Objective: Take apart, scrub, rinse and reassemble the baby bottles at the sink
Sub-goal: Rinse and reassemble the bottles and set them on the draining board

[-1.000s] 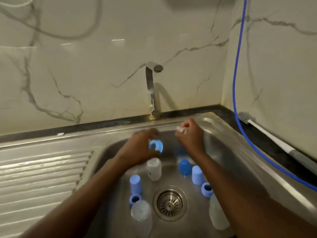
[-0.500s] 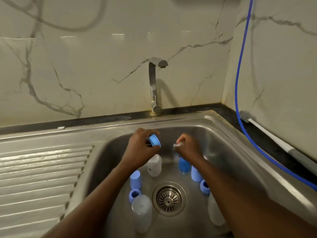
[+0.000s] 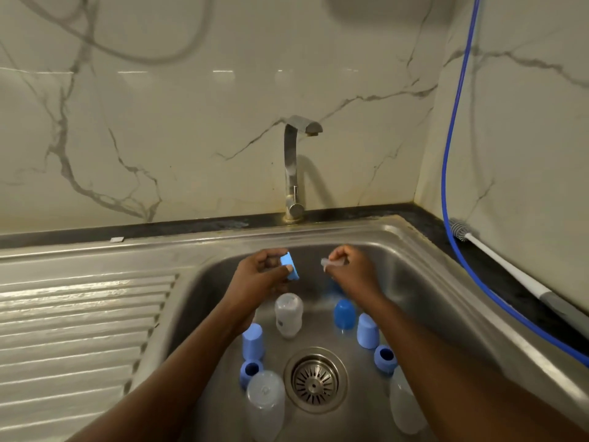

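Over the steel sink (image 3: pixel 424 266), my left hand (image 3: pixel 261 279) grips a blue screw ring (image 3: pixel 290 266), and my right hand (image 3: pixel 350 269) pinches a clear silicone teat (image 3: pixel 328 262); the two parts are apart. On the basin floor stand a small clear bottle (image 3: pixel 288 317), a larger one (image 3: pixel 265 403) at the front and another (image 3: pixel 404 406) at the right. Blue caps (image 3: pixel 252 341) (image 3: pixel 344 312) (image 3: pixel 367 330) and blue rings (image 3: pixel 251 371) (image 3: pixel 385 357) stand around the drain (image 3: pixel 315 379).
The tap (image 3: pixel 294 164) rises behind the basin, with no water running. A ribbed drainboard (image 3: pixel 73 320) lies to the left. A bottle brush (image 3: pixel 497 253) with a white handle and a blue hose (image 3: pixel 452 154) sit on the dark counter at the right.
Both hands have risen slightly and drawn apart, with the blue ring turned edge-on in my left hand and the teat held clear of it. The view has shifted a little.
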`<state>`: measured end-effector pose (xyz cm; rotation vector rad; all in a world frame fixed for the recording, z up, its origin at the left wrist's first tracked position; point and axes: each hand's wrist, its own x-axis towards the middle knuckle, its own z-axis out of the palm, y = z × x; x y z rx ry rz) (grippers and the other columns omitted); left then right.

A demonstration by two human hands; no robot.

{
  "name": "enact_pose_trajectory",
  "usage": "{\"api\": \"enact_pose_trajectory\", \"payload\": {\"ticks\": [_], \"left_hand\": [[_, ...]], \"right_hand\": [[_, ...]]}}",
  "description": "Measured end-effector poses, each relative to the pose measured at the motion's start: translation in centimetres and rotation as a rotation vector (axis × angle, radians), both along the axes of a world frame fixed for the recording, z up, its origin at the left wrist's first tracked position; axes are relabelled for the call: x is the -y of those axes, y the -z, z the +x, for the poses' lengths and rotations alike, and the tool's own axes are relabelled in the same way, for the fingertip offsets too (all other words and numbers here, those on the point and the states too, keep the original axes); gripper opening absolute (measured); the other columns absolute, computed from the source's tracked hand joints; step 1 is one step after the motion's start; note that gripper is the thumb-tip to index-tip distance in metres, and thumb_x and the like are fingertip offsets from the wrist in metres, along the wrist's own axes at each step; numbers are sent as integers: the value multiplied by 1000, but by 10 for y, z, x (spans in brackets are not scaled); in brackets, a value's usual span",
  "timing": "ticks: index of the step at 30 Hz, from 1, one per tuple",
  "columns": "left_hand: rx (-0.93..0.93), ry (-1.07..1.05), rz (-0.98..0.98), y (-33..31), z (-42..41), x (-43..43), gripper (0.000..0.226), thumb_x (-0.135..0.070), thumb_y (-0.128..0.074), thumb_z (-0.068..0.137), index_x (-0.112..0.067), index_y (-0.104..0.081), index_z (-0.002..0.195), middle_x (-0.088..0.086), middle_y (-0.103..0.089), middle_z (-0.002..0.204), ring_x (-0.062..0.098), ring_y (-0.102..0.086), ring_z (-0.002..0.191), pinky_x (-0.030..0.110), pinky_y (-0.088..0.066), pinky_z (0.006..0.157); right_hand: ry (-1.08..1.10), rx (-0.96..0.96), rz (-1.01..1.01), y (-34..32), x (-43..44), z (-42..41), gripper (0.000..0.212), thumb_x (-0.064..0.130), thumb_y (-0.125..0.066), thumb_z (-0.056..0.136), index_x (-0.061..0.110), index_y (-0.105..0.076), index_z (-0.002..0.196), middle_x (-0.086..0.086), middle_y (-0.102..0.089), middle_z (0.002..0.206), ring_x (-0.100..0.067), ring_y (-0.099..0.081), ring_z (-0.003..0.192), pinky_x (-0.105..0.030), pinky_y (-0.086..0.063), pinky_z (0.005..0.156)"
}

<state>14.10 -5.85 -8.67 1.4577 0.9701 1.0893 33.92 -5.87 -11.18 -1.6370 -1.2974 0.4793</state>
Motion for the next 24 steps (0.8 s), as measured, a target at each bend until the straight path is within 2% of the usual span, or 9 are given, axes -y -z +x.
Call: {"api": "enact_pose_trajectory", "payload": {"ticks": [2, 4, 7, 9, 13, 15, 18, 21, 24], "left_hand": [[63, -21, -33, 0, -4, -2, 33, -6, -60, 94, -10, -58, 126, 14, -68, 114, 23, -70, 102, 33, -58, 86], [116, -54, -58, 0, -5, -6, 31, -4, -57, 95, -8, -59, 125, 14, -68, 114, 23, -69, 104, 34, -57, 90], [159, -82, -79, 2, -5, -9, 26, -2, -55, 95, -14, -61, 118, 13, -69, 112, 23, -69, 104, 36, -56, 92], [159, -83, -78, 3, -5, -10, 25, -2, -55, 95, -19, -62, 113, 10, -70, 110, 21, -69, 102, 33, -57, 89], [139, -72, -71, 5, -6, -12, 27, -2, -54, 95, -16, -62, 117, 8, -71, 108, 16, -72, 96, 26, -59, 81], [118, -60, -61, 5, -6, -11, 28, -2, -55, 95, -15, -62, 119, 8, -71, 109, 16, -72, 96, 26, -59, 81], [88, -33, -49, 6, -4, -11, 30, -3, -56, 95, -11, -61, 123, 8, -72, 108, 17, -72, 96, 28, -59, 82], [99, -34, -54, 6, -2, -12, 31, -5, -63, 91, -9, -62, 122, 10, -73, 105, 20, -72, 95, 30, -59, 83], [181, -51, -83, 6, -2, -12, 28, -9, -67, 88, -6, -64, 116, 10, -75, 99, 21, -74, 92, 29, -60, 79]], "right_hand": [[-74, -87, 119, -15, -4, -6, 15, 21, -75, 83, 21, -60, 87, 3, -64, 88, -12, -62, 82, -21, -51, 68], [-198, -139, 109, -23, -5, -14, 15, 20, -75, 82, 24, -64, 92, 4, -65, 95, -12, -63, 91, -28, -57, 77], [-319, -186, 28, -15, -2, -20, 24, 13, -71, 85, 26, -67, 105, 5, -66, 111, -13, -61, 107, -32, -53, 93], [-351, -243, 29, -17, -3, -22, 29, 10, -66, 89, 25, -66, 113, 3, -65, 116, -14, -60, 111, -35, -52, 97], [-339, -313, 76, -20, -4, -26, 35, 10, -72, 84, 30, -62, 110, 0, -69, 105, -16, -65, 101, -34, -58, 87], [-342, -293, 62, -20, -3, -27, 36, 12, -76, 80, 26, -57, 106, -2, -70, 96, -16, -68, 94, -30, -59, 82], [-361, -216, 56, -19, -3, -26, 25, 15, -77, 80, 20, -60, 98, -1, -70, 94, -16, -68, 91, -30, -58, 81], [-382, -216, 70, -19, -3, -30, 14, 14, -72, 85, 24, -66, 93, 1, -71, 94, -14, -68, 91, -25, -58, 79], [-362, -253, 85, -19, -4, -39, 11, 21, -64, 92, 31, -68, 92, 6, -72, 93, -11, -69, 88, -20, -56, 73]]}}
